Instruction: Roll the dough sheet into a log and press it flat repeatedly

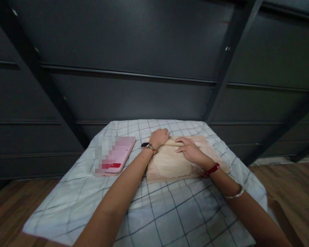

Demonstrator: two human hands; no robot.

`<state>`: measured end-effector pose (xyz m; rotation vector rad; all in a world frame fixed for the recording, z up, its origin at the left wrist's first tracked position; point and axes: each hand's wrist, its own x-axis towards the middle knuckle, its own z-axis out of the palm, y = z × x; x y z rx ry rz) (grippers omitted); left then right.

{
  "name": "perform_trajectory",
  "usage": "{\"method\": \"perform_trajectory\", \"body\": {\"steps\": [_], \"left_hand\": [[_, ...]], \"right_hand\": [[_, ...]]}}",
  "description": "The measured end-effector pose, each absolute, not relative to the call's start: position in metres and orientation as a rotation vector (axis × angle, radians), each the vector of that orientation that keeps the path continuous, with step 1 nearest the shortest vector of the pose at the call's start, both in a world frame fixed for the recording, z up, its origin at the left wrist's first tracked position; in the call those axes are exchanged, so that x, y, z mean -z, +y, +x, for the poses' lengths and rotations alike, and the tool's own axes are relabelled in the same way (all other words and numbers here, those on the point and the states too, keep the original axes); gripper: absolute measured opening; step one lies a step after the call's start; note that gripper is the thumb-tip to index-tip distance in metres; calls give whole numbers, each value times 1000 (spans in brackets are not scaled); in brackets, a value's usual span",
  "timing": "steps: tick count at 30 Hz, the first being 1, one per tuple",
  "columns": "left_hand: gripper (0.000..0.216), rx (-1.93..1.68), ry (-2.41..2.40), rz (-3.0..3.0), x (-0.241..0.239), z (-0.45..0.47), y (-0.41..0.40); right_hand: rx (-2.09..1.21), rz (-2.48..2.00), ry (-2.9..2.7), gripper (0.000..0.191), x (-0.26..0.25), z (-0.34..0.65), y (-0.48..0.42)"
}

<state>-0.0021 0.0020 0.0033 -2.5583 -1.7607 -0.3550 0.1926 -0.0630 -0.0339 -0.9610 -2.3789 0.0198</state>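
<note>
A beige folded cloth (170, 164) lies on a table covered with a white checked sheet (170, 212). My left hand (159, 136) is curled into a fist on the cloth's far left edge, gripping a rolled fold. My right hand (189, 148) rests on top of the cloth just to the right, fingers stretched out and pressed flat against the fold. A watch and a beaded band sit on my left wrist; a red band and a silver bangle on my right arm.
A pink phone (117, 156) lies on the sheet left of the cloth. A dark panelled wall with slanted metal beams (221, 75) stands right behind the table. Wooden floor (285, 181) shows on both sides.
</note>
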Motion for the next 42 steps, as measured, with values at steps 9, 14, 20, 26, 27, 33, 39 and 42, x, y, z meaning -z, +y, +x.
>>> {"method": "perform_trajectory", "body": {"steps": [9,14,20,26,27,33,39,42], "left_hand": [[40,367,-1752,-2564,-3,-2,3],[39,368,-1763,-2557,-2,-2,5],[40,383,-1748,-2551,-1,-2,5],[40,368,-1750,-2549,-1,-1,4],[40,372,-1746,-2549,-1,-2,4],[42,377,-1762,-2527,-1,-2,3],[43,355,-1770,-2549,-2,-2,2],[41,307,-1725,-2592,-2,-3,3]], "right_hand": [[7,-994,-2421,46,30,189,-67],[21,-938,-2383,46,33,190,-65],[15,-896,-2419,44,36,191,-64],[34,-947,-2409,44,31,190,-68],[38,-967,-2426,44,30,190,-69],[73,-995,-2436,49,26,188,-73],[123,-1004,-2425,48,30,189,-71],[119,-1028,-2419,48,29,189,-72]]}}
